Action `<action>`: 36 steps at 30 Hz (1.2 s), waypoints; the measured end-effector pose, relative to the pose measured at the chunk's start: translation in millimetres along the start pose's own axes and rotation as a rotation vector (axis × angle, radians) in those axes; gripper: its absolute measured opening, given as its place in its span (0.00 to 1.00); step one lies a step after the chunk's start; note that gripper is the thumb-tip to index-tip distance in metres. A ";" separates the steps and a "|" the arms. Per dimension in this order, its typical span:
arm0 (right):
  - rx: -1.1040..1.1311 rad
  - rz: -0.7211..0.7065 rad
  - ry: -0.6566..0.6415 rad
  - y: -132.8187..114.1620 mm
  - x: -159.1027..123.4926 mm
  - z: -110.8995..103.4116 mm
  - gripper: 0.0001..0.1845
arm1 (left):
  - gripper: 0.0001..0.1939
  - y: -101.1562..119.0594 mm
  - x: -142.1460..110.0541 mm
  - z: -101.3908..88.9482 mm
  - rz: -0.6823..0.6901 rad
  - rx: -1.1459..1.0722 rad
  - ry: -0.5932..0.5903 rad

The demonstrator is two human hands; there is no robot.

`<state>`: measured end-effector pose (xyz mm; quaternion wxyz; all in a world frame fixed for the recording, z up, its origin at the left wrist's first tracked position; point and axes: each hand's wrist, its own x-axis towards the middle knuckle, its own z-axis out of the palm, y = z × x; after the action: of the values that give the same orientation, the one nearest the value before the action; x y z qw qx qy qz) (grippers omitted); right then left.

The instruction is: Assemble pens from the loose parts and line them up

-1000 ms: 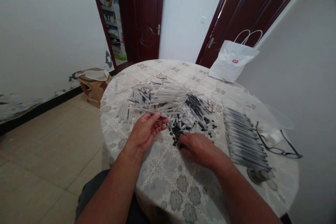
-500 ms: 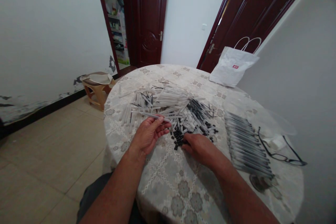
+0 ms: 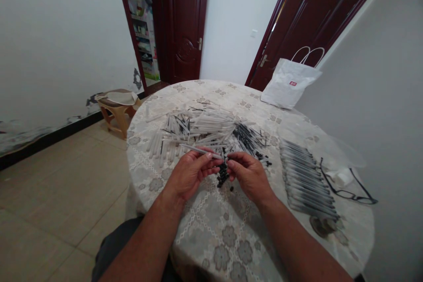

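My left hand (image 3: 193, 169) is closed on a slim pale pen barrel (image 3: 198, 149), thumb along it, its right end turned toward my other hand. At that end my right hand (image 3: 249, 176) pinches what looks like a small black end plug, mostly covered by the fingertips. Under and between the hands lies a pile of small black end plugs (image 3: 222, 176). Just beyond, a heap of loose white pen barrels (image 3: 211, 122) spreads over the table, with a bunch of dark refills (image 3: 246, 139) on its right side.
A row of assembled-looking pens (image 3: 307, 180) lies at the right, beside black-framed glasses (image 3: 346, 194) and a small round dark object (image 3: 320, 225). A white paper bag (image 3: 291, 83) stands at the back of the round, cloth-covered table (image 3: 198, 233). A stool (image 3: 117, 110) is on the left.
My right hand has lifted from the black plugs and come up to the right end of the pen barrel. My left hand still holds the barrel, shifted slightly right.
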<state>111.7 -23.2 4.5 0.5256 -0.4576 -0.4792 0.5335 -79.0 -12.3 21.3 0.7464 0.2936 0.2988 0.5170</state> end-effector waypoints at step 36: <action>-0.060 -0.038 0.026 6.5 0.2 5.4 0.13 | 0.14 -8.0 4.4 -1.0 0.028 0.053 0.021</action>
<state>105.5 -23.1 -1.2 0.5280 -0.4709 -0.4968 0.5027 -73.6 -10.3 14.0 0.7280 0.3118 0.3162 0.5223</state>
